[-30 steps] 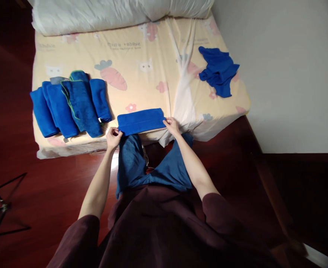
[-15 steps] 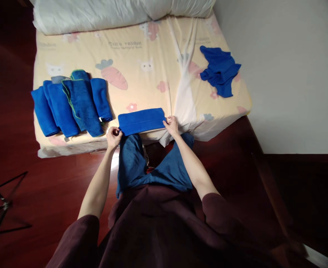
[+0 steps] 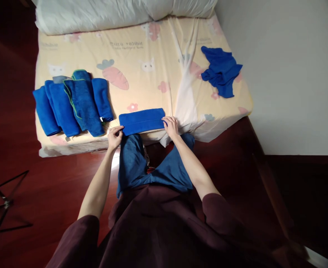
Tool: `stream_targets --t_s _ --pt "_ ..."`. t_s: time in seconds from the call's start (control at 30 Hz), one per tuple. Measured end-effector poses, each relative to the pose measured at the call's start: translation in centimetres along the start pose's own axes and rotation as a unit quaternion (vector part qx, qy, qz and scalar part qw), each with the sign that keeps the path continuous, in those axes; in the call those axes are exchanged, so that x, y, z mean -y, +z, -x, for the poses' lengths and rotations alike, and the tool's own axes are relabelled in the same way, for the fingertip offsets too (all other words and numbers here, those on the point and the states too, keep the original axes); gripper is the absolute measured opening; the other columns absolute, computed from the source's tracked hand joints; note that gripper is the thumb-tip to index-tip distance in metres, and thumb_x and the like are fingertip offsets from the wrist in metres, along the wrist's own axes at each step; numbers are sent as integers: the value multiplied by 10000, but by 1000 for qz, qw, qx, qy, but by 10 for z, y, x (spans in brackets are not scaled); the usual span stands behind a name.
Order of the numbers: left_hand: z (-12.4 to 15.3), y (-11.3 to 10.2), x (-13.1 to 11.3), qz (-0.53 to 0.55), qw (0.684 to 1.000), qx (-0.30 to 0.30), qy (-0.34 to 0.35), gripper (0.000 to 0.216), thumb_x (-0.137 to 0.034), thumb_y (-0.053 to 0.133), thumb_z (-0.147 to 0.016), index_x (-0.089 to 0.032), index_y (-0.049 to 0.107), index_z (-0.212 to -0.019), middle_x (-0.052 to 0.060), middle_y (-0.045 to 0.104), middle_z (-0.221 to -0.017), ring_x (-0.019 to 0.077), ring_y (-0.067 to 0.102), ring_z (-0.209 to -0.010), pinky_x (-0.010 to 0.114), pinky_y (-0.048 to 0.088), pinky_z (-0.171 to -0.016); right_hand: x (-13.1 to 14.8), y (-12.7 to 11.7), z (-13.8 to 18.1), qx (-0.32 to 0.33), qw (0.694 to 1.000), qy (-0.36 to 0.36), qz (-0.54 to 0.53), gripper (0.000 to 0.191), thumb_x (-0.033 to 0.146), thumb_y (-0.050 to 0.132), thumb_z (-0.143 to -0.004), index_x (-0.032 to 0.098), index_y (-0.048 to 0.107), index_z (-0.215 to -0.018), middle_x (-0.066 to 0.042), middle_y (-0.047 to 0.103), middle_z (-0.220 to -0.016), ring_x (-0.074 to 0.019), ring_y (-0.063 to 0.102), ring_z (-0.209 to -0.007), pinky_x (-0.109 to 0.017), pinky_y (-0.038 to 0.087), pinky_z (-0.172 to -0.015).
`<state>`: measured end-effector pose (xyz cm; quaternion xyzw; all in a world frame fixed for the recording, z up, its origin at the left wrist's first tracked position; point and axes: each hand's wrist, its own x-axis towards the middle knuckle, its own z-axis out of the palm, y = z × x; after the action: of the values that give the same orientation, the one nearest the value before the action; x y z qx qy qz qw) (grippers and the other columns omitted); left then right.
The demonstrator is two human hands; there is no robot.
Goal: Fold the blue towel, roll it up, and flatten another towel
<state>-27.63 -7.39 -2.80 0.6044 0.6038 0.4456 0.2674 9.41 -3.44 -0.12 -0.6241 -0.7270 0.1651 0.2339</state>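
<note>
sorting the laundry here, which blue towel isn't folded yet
The crumpled blue towel near the bed's far right edge; the others are folded, including the one under both hands.

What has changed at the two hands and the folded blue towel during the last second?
The left hand opened from a pinch and now lies flatter at the folded towel corner. The right hand slid slightly onto its other end. Towel, folded stack and crumpled cloth stayed put.

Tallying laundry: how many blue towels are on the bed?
At least 6: one folded blue towel between both hands at the near edge, four overlapping folded ones at left, one crumpled at right; more may be hidden.
</note>
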Motion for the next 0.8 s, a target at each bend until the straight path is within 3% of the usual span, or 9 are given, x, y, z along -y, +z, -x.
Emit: stream_targets --t_s 0.17,0.33,0.47,0.6,0.8 --pt "-1 -5 2 -7 999 37 -1 320 -443 737 -877 -238 790 -1117 105 766 -1226 304 663 -1238 523 434 -1173 -7 -2 1 21 1000 -2 -20 416 212 461 -1039 209 762 -1324 -96 714 -1418 -321 593 -1311 -552 441 -1158" --pt "-2 -7 5 -28 996 76 28 540 -427 899 -711 -238 748 -1194 132 720 -1315 347 626 -1302 540 409 -1193 -16 -14 3 65 996 -52 -12 489 320 647 -969 217 691 -1445 -74 658 -1503 -328 575 -1337 -539 445 -1195" --pt "-4 -5 10 -32 995 82 49 466 -348 808 -771 -225 736 -1215 151 698 -1377 346 614 -1347 539 373 -1214 -18 -17 3 91 993 -68 20 654 229 724 -881 204 617 -1526 -81 603 -1564 -354 535 -1390 -554 444 -1197" --pt "-6 -5 11 -12 996 74 46 341 -342 720 -858 -227 734 -1179 143 716 -1344 329 638 -1329 532 379 -1214 -19 -16 0 97 993 -60 29 629 79 576 -890 213 642 -1501 -82 610 -1555 -341 541 -1389 -569 447 -1181" --pt "-5 -6 7 -23 997 63 25 274 -304 658 -864 -222 732 -1115 128 734 -1328 312 646 -1305 512 404 -1186 -20 -20 6 97 990 -93 35 623 38 484 -908 226 660 -1475 -58 573 -1599 -331 551 -1380 -565 437 -1162"
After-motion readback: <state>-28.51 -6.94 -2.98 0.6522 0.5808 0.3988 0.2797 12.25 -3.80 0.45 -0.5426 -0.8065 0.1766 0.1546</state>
